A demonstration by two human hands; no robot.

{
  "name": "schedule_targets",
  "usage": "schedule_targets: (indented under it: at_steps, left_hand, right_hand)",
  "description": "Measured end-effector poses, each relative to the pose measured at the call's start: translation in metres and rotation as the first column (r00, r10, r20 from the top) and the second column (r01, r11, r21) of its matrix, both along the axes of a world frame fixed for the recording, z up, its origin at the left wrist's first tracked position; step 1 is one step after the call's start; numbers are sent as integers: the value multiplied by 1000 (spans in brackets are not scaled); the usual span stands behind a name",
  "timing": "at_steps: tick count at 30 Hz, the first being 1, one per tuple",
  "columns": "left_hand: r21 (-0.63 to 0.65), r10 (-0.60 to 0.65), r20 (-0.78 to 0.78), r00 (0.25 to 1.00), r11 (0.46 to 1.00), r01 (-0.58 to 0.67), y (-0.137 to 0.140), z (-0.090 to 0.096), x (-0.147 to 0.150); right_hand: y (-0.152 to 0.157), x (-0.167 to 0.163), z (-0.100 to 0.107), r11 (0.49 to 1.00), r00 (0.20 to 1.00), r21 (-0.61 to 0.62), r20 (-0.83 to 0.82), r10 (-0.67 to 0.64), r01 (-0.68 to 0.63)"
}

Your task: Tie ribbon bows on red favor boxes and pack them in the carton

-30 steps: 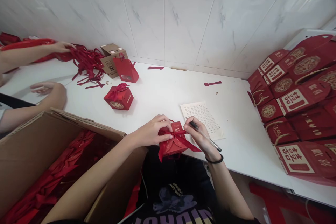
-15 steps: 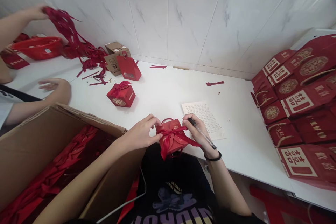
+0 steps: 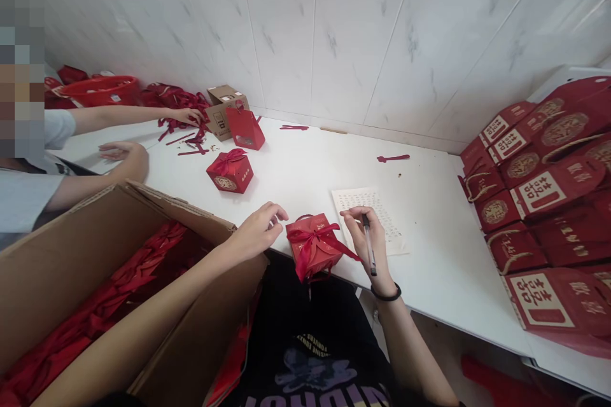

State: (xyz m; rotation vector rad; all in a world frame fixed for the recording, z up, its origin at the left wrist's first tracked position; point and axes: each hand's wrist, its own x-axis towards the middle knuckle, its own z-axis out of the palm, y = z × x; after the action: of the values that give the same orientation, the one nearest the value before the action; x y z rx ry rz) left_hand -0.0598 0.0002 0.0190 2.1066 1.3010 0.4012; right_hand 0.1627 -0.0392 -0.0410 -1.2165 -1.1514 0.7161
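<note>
At the table's front edge sits a red gift box (image 3: 305, 252) with a red ribbon bow (image 3: 316, 238) tied on top. Just left of it, apart from the box, my left hand (image 3: 260, 227) hovers with its fingers loosely curled and nothing in them. On the right, my right hand (image 3: 366, 232) holds a pen (image 3: 368, 243) that lies across the palm, pointing back toward the wrist. Its thumb and forefinger are off the ribbon. Under and behind that hand lies a handwritten sheet of paper (image 3: 396, 238).
A large cardboard box (image 3: 102, 216) full of red ribboned boxes stands at left. Another bowed red box (image 3: 230, 172) and a red bag-shaped box (image 3: 248, 129) stand farther back. Stacked red gift bags (image 3: 539, 229) fill the right. A co-worker's hand (image 3: 188, 116) reaches to ribbons.
Both my hands have let go of the bow and drawn apart from the box. The co-worker's raised hand has come down, and the ribbons it held now lie on the table.
</note>
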Motion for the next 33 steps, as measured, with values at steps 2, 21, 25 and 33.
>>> schedule_targets:
  at_steps: [2, 21, 25, 33]
  left_hand:
    - [-53, 50, -73, 996, 997, -54, -6, 5, 2]
    - [-585, 169, 469, 867, 795, 162, -1, 0, -3]
    - [-559, 119, 449, 886, 810, 175, -4, 2, 0]
    - [-366, 141, 93, 986, 925, -98, -9, -11, -1]
  right_hand:
    - [-4, -1, 5, 994, 995, 53, 30, 90, -91]
    - [0, -14, 2, 878, 877, -128, 88, 473, -461]
    - [-1, -14, -1, 882, 882, -125, 79, 465, -454]
    - [-1, -14, 0, 882, 886, -140, 54, 461, -450]
